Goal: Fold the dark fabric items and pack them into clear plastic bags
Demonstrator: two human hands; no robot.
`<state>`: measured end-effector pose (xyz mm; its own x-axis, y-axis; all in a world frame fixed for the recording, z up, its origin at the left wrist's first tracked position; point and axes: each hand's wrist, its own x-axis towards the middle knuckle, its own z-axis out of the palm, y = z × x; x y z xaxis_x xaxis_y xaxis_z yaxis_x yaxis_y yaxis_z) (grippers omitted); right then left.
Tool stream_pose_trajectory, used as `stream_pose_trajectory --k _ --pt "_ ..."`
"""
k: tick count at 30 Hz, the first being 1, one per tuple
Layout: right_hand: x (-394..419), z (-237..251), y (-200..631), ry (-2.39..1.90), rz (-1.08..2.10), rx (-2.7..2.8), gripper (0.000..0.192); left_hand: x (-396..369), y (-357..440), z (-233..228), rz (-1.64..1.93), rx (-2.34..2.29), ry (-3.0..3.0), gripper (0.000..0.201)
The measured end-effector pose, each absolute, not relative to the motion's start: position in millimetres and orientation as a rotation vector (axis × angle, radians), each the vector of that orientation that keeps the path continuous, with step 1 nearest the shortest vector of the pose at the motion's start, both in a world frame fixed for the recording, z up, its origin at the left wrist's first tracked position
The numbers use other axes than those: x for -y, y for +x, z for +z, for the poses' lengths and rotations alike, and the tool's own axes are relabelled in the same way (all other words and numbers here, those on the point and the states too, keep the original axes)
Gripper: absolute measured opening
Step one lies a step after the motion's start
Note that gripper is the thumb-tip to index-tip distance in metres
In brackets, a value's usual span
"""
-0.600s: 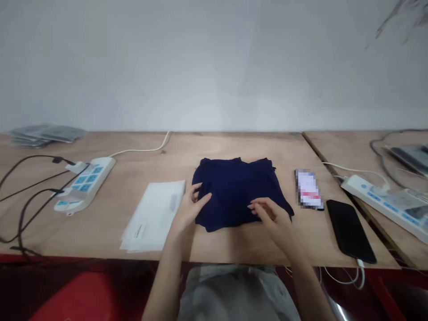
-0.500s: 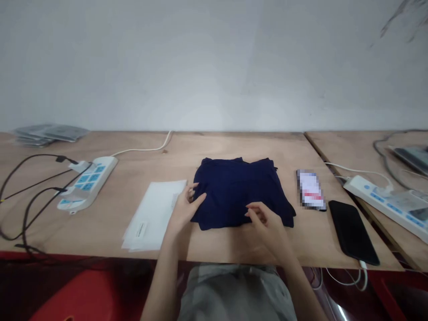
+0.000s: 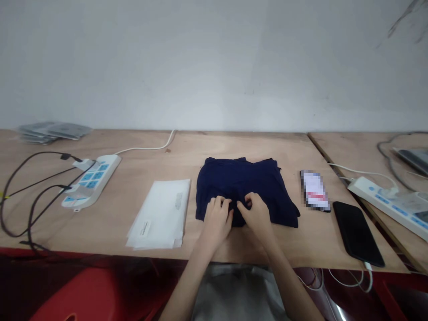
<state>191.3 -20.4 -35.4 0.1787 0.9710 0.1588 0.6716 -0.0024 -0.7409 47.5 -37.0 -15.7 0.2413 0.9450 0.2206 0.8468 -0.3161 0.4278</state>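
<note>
A folded navy blue garment (image 3: 240,178) lies flat on the wooden table, its front edge facing me. My left hand (image 3: 217,218) is on the near part of the cloth, thumb and fingers closed on a pinch of it. Close beside it, my right hand (image 3: 256,214) also pinches the fabric near the front middle, where small creases show. What kind of garment it is, I cannot make out. To the left of the cloth lies a stack of white translucent plastic bags (image 3: 160,214) with a small printed label.
On the left stands a white power strip (image 3: 92,180) with black cables; behind it lie several flat packets (image 3: 53,131). To the right are a phone with a blurred screen (image 3: 315,191), a black phone (image 3: 358,234) on a charging cable, and another power strip (image 3: 388,205). A red stool (image 3: 80,294) stands below.
My left hand has moved right from the garment's left edge to its front middle. My right hand has shifted slightly inward, and both now pinch the cloth.
</note>
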Motion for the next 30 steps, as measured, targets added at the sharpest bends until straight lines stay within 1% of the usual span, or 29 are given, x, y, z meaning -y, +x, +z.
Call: stream_pose_trajectory --k 2,4,7,10,12,13,15,17,19,22,24,27,28,30 --pt "21 -26 195 -1.717 0.627 1.509 0.015 36 52 -12 0.678 -1.586 2.213 0.026" --pt "24 -15 198 -1.689 0.649 1.467 0.014 35 55 -5 0.782 -1.469 2.04 0.028" --pt "29 0 195 -1.651 0.541 1.464 0.012 31 57 3 0.906 -1.306 1.561 0.034" --pt "32 5 181 -1.59 0.406 1.553 0.007 24 51 -1 0.938 -1.157 1.017 0.052" --pt "34 4 166 -1.532 0.364 1.631 0.005 21 42 -7 0.939 -1.136 0.803 0.062" --pt "36 1 157 -1.503 0.359 1.673 0.006 21 36 -9 0.945 -1.176 0.764 0.064" --pt "40 -5 141 -1.452 0.368 1.78 0.012 22 24 -12 0.973 -1.333 0.853 0.058" --pt "46 -12 128 -1.42 0.38 1.917 0.02 24 13 -14 1.015 -1.566 1.102 0.046" --pt "53 -19 122 -1.369 0.41 2.04 0.029 25 6 -17 1.065 -1.786 1.395 0.04" --pt "59 -23 125 -1.296 0.478 2.011 0.032 22 2 -27 1.112 -1.99 1.682 0.033" --pt "57 -24 133 -1.371 0.473 1.862 0.029 19 4 -34 1.093 -2.028 1.77 0.026" --pt "44 -25 145 -1.609 0.372 1.688 0.024 19 9 -38 1.042 -2.042 1.804 0.024" --pt "38 -26 148 -1.678 0.339 1.675 0.025 21 10 -36 1.032 -2.05 1.806 0.025" --pt "25 -30 151 -1.789 0.285 1.696 0.036 28 10 -29 1.021 -2.09 1.806 0.025"
